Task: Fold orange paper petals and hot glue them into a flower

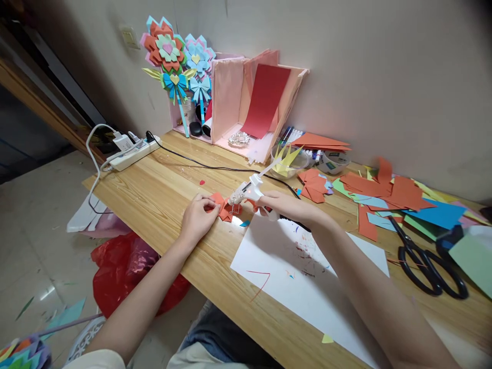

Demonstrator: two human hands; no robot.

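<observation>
My left hand (200, 218) pinches a folded orange paper piece (226, 212) low over the wooden table. In my right hand (282, 204) is a white hot glue gun (246, 192), its fingers wrapped round the handle and a glue stick (270, 167) poking out of the back. The gun's nozzle points down to the left and meets or nearly meets the orange paper; I cannot tell which. Just right of the paper lies a small blue scrap (245, 223). A white sheet (265, 287) with coloured marks lies under my right forearm.
Black scissors (430, 266) and heaped coloured paper pieces (403, 195) lie at the right. Folded orange petals (313, 184) rest behind the gun. Paper flowers (167, 48) and a pink box (228, 97) stand at the back. A black cord (215, 167) runs from a power strip (132, 155).
</observation>
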